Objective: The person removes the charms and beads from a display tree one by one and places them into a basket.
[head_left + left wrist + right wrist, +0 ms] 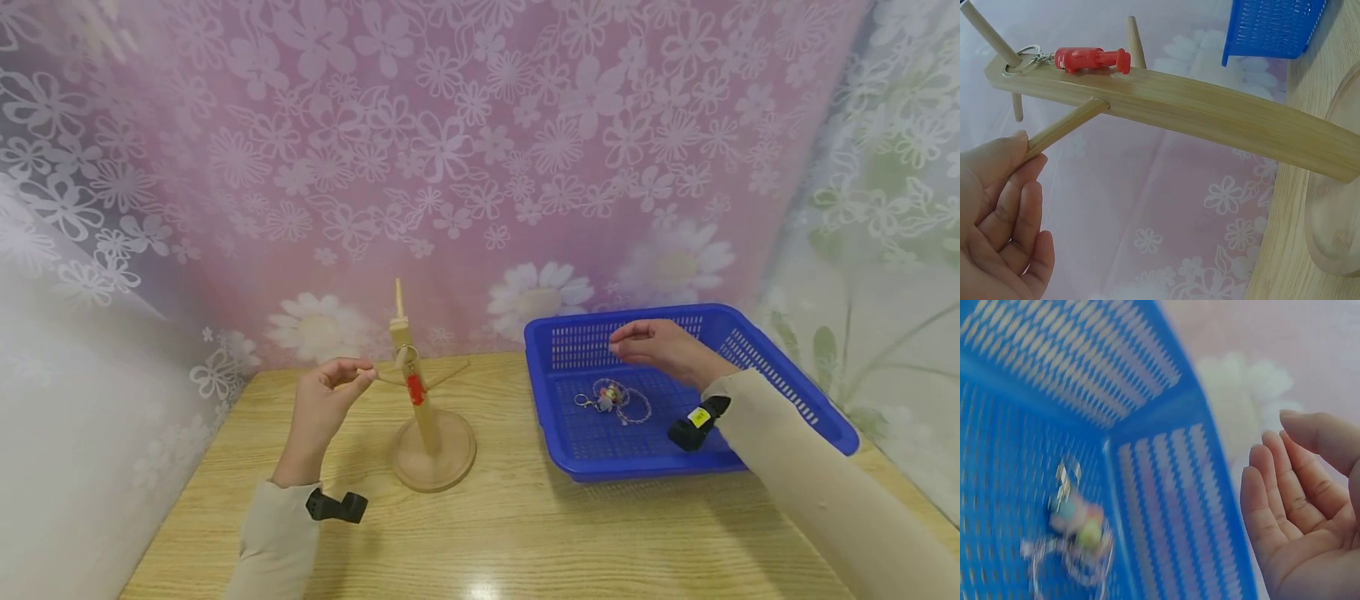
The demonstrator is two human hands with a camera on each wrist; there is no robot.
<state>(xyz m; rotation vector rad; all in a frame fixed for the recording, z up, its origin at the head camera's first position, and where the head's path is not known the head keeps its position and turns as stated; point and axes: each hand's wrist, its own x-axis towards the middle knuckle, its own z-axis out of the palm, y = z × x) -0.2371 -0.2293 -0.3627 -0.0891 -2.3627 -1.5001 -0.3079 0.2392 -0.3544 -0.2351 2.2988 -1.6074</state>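
My left hand pinches the end of a side peg on a wooden stand between thumb and index finger. A red keychain with a metal ring hangs from another peg near the top of the post. Over the blue plastic basket, my right hand is held up with its fingers loosely bent and nothing in it. On the basket floor lies a charm keychain with pastel pieces, a looped strap and a gold-coloured clasp, blurred in the right wrist view.
The light wood table carries the stand on the left and the basket on the right. Behind both hangs a pink floral curtain, with pale floral cloth on either side. A black wrist camera sits on the left sleeve, another on the right.
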